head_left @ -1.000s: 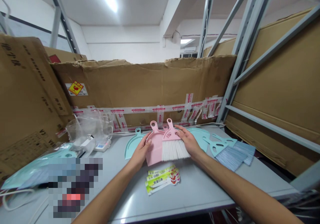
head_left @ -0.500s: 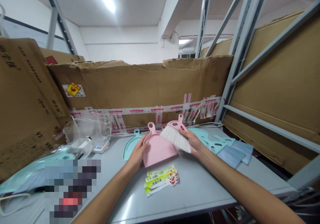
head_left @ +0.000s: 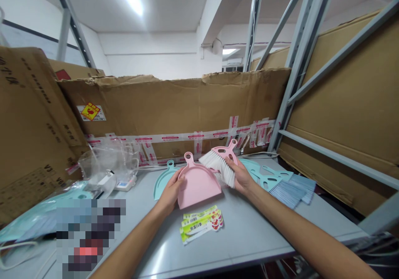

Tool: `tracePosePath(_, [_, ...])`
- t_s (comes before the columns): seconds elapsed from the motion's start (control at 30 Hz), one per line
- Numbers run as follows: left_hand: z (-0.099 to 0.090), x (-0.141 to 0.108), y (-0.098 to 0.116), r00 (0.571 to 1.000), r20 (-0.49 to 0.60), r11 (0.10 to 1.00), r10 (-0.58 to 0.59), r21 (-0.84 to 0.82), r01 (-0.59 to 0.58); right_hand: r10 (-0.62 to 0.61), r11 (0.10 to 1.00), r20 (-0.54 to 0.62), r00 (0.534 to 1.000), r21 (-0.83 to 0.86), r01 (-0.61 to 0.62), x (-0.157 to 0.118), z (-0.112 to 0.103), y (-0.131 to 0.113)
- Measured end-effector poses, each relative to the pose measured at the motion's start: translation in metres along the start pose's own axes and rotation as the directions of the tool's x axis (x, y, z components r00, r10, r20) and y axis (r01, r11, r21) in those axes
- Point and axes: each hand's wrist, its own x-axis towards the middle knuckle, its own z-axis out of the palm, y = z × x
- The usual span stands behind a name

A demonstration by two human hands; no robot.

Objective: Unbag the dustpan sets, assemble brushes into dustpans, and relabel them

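My left hand (head_left: pixel 172 189) grips the left edge of a pink dustpan (head_left: pixel 199 186), which is tilted with its handle pointing away from me. In my right hand (head_left: pixel 242 176) is a pink hand brush (head_left: pixel 220 159) with white bristles, its handle up and its bristles toward the lower left. The brush is just right of the dustpan and overlaps its edge in view. Behind my left hand lies a teal dustpan (head_left: pixel 160 182). Teal brushes (head_left: pixel 274 181) with blue-grey bristles rest to the right of my right hand. Several green and white printed packaging strips (head_left: pixel 201 224) lie in front of the dustpan.
A large cardboard sheet (head_left: pixel 174 104) stands along the back of the grey table (head_left: pixel 255 233). Clear plastic bags (head_left: pixel 107 158) and a small white device (head_left: pixel 126 184) sit at the left. Bagged teal items (head_left: pixel 46 206) lie nearer. Metal shelf posts (head_left: pixel 282 104) rise at the right.
My right hand has turned the pink brush, so its handle has swung to the right and its bristles stand steeper. My left hand and the pink dustpan have hardly moved.
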Motion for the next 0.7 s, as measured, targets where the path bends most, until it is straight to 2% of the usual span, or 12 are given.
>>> tracePosePath(0.3, [0.0007, -0.0017, 0.0026, 1.000, 0.001, 1.000, 0.002, 0.021, -0.002, 0.055, 0.991, -0.053, 0.997, -0.119, -0.061, -0.0021, -0.0062, 0.0009])
tracePosePath(0.43, [0.0005, -0.0015, 0.0027, 1.000, 0.002, 0.999, 0.010, 0.038, -0.010, 0.064, 0.978, -0.113, 0.992, -0.193, -0.085, -0.0031, -0.0075, 0.0031])
tracePosePath(0.6, [0.0006, -0.0011, 0.0034, 1.000, -0.010, 0.999, 0.014, 0.037, -0.014, 0.001, 0.992, -0.104, 0.995, -0.127, -0.014, -0.0016, -0.0030, 0.0044])
tracePosePath(0.7, [0.0008, -0.0014, 0.0041, 1.000, -0.011, 0.999, 0.019, 0.033, -0.018, 0.028, 0.995, -0.102, 0.994, -0.088, -0.037, -0.0016, -0.0020, 0.0047])
